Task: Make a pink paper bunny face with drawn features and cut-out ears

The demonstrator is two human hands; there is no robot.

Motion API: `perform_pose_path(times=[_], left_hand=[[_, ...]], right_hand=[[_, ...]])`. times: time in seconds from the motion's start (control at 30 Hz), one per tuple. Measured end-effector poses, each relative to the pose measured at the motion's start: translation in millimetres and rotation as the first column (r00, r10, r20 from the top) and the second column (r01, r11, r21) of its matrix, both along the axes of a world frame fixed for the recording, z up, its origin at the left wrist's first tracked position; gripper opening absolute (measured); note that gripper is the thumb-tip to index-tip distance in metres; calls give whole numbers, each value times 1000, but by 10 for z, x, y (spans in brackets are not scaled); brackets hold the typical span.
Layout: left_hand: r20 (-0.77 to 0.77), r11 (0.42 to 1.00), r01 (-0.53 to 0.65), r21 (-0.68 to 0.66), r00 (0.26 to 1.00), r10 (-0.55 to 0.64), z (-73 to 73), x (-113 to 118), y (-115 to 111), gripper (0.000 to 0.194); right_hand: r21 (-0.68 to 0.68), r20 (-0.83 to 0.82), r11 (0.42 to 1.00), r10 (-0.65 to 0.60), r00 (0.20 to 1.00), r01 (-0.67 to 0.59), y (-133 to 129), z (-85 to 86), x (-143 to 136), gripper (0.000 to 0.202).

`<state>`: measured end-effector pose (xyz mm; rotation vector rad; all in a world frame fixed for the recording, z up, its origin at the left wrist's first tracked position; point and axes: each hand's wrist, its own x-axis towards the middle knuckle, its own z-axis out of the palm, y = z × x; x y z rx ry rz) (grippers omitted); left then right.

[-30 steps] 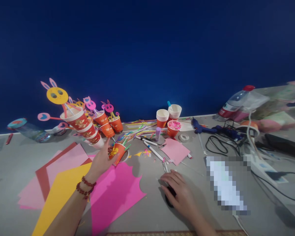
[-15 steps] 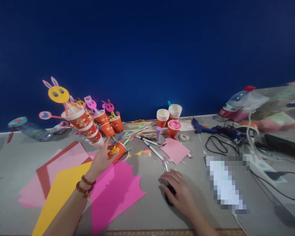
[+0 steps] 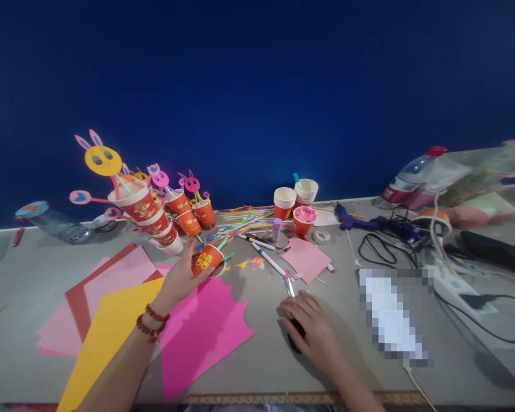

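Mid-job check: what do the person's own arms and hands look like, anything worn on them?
The left hand is ungloved, with dark red round-beaded bracelet loops at its wrist. The right hand is also ungloved, with no bracelet visible. Both forearms show bare, without sleeves in view.

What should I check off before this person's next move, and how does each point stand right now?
1. Left hand has hold of the orange cup: ok, its fingers are around the side.
2. Cup upright: not ok, it is tilted to the right.
3. Green straws at the cup's mouth: ok, they show there; whether they are fixed inside, cannot tell.
4. Right hand free: not ok, it rests over the scissors.
5. Scissors gripped: cannot tell, the hand covers their handles.
6. Purple glue stick standing upright: ok.
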<state>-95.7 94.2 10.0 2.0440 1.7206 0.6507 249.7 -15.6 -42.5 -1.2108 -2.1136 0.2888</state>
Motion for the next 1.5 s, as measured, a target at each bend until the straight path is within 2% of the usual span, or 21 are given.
perform_pose_path(times=[0.07, 0.17, 0.27, 0.4, 0.53, 0.67, 0.77, 0.93, 1.07, 1.13, 1.2, 1.27, 1.33, 1.4, 1.43, 1.5], left_hand=[[28, 999, -25, 20, 999, 25, -34, 9, -50, 100], [67, 993, -80, 82, 995, 74, -165, 30, -139, 111], [59, 979, -140, 148, 989, 133, -336, 56, -200, 113], [15, 966, -143, 217, 990, 143, -524, 49, -197, 113], [-11, 949, -123, 291, 991, 132, -629, 3, -128, 115], [-25, 938, -119, 325, 991, 134, -635, -37, -2, 114], [-29, 935, -112, 337, 991, 129, -603, -49, 110, 114], [-48, 935, -98, 342, 991, 122, -565, -67, 190, 119], [-54, 934, -74, 348, 994, 99, -478, -121, 88, 121], [-83, 899, -28, 437, 994, 72, -393, -127, -40, 109], [-123, 851, 38, 524, 992, 32, -305, -83, -223, 82], [-206, 844, 165, 511, 976, -67, -247, 21, -442, 62], [-318, 840, 422, 340, 893, -320, -241, 170, -652, 62], [-384, 777, 606, 171, 767, -514, -284, 332, -803, 72], [-397, 741, 662, 110, 713, -578, -316, 408, -849, 75], [-394, 699, 714, 41, 655, -645, -384, 540, -884, 79]], right_hand=[[12, 17, 1000, 3, 1000, -3, -7, 51, -15, 19], [0, 23, 999, 50, 998, -50, -12, 188, -108, 21], [-73, 15, 977, 201, 979, -199, -5, 328, -314, 27], [-179, 35, 885, 442, 896, -429, 9, 375, -633, 36], [-355, 95, 783, 574, 813, -511, 8, 340, -762, 51], [-444, 78, 706, 643, 762, -551, -6, 406, -715, 47], [-466, 49, 674, 666, 744, -573, -38, 474, -662, 42], [-468, 59, 715, 611, 789, -519, -167, 413, -589, 38], [-471, 78, 745, 568, 819, -472, -256, 309, -527, 41], [-477, 84, 753, 553, 829, -454, -276, 287, -504, 42], [-482, 88, 760, 538, 839, -437, -285, 287, -485, 43], [-488, 91, 765, 524, 847, -421, -289, 305, -466, 44], [-490, 93, 774, 502, 860, -400, -291, 335, -437, 43], [-489, 99, 793, 466, 879, -365, -289, 367, -391, 42], [-485, 105, 805, 443, 891, -342, -286, 379, -360, 41], [-472, 127, 831, 396, 909, -296, -277, 390, -286, 39]])
